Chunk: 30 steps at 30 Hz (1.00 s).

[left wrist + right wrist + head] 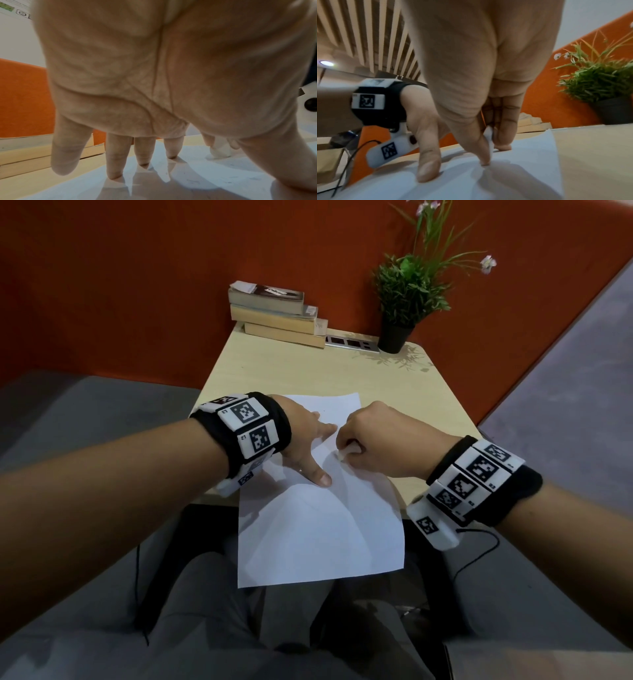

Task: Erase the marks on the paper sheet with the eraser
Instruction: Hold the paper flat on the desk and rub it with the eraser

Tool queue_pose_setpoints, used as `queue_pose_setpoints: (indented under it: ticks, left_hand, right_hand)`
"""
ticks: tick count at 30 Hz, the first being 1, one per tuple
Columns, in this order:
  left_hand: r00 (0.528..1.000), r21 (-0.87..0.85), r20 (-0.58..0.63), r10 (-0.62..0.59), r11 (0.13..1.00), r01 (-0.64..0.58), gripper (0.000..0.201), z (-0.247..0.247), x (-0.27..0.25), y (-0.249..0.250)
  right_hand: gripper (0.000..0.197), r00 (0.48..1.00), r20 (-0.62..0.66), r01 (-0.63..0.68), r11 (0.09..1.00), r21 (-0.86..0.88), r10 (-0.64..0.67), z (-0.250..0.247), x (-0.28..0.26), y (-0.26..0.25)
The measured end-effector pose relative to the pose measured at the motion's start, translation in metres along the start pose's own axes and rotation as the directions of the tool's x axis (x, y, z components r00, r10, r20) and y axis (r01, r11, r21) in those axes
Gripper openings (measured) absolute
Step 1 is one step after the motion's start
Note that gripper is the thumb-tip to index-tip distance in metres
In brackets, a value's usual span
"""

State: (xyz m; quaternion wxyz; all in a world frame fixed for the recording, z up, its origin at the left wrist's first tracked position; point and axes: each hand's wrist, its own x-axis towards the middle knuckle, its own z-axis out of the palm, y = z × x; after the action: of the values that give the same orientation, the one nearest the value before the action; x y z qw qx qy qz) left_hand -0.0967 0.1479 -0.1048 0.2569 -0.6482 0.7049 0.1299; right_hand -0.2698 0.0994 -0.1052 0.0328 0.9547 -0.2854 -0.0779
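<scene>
White paper sheet [318,529] laid on the pale wooden bench [394,385], near end overhanging the bench edge above a lap in grey trousers [212,604]. Left hand [301,436] spread flat on the upper left part of the sheet — fingers [115,155] straight and splayed, tips pressing the paper, thumb [318,474] angled toward the sheet's middle; gripping nothing. Right hand [376,440] curled just beside it, pinching a small white eraser [346,451] between thumb and fingertips, the eraser's lower end touching the paper (seen from the left wrist as a white block [220,151] standing on the sheet just beyond the index finger). Faint grey pencil marks [193,181] scattered on the paper near the left hand, too faint to read. Sheet slightly rippled around the two hands. Both wrists bound with black bands carrying white blocks printed with black square codes [246,426]. At the far end of the bench: stack of three books [277,316] on the left, silver socket strip [352,342] in the middle, potted green plant [407,292] in a black pot on the right — all well apart from the sheet. Orange wall panel [137,285] behind.
</scene>
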Motion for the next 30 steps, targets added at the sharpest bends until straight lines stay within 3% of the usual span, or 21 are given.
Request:
queue_pose_setpoints:
  ticks: [5, 9, 11, 13, 16, 22, 27, 30]
  left_hand:
    - [1.0, 0.01, 0.004, -0.012, 1.0, 0.012, 0.119, -0.001, -0.001, 0.002]
    - [1.0, 0.001, 0.001, -0.006, 1.0, 0.006, 0.119, 0.001, 0.0, 0.0]
    - [1.0, -0.001, 0.0, -0.009, 1.0, 0.009, 0.119, 0.001, 0.001, 0.0]
    - [1.0, -0.002, 0.004, -0.01, 1.0, 0.01, 0.12, 0.0, 0.001, 0.001]
    - [1.0, 0.0, -0.003, -0.008, 1.0, 0.008, 0.12, 0.001, 0.001, 0.0]
    - [1.0, 0.001, 0.0, -0.015, 1.0, 0.015, 0.12, 0.0, 0.0, 0.0]
    - [1.0, 0.003, 0.001, -0.012, 1.0, 0.012, 0.12, 0.0, 0.001, 0.001]
    - [1.0, 0.007, 0.008, -0.023, 1.0, 0.023, 0.119, -0.001, -0.001, 0.002]
  right_hand:
    - [0.015, 0.995, -0.02, -0.096, 0.991, 0.092, 0.098, -0.007, 0.007, 0.006]
    - [0.013, 0.999, 0.0, -0.041, 0.988, 0.149, 0.041, -0.006, -0.001, -0.001]
    - [0.016, 0.995, 0.009, -0.097, 0.979, 0.179, 0.097, -0.006, -0.003, 0.003]
    - [0.014, 0.992, -0.003, -0.121, 0.982, 0.143, 0.122, -0.004, -0.005, 0.003]
    - [0.015, 0.999, 0.014, -0.048, 0.995, 0.082, 0.047, 0.0, -0.01, -0.007]
    - [0.016, 0.988, 0.0, -0.154, 0.982, 0.108, 0.155, -0.002, -0.009, 0.002]
    - [0.017, 0.997, 0.005, -0.074, 0.99, 0.124, 0.074, 0.0, -0.014, -0.005]
    - [0.018, 0.991, 0.001, -0.13, 0.977, 0.171, 0.132, -0.001, -0.015, 0.003]
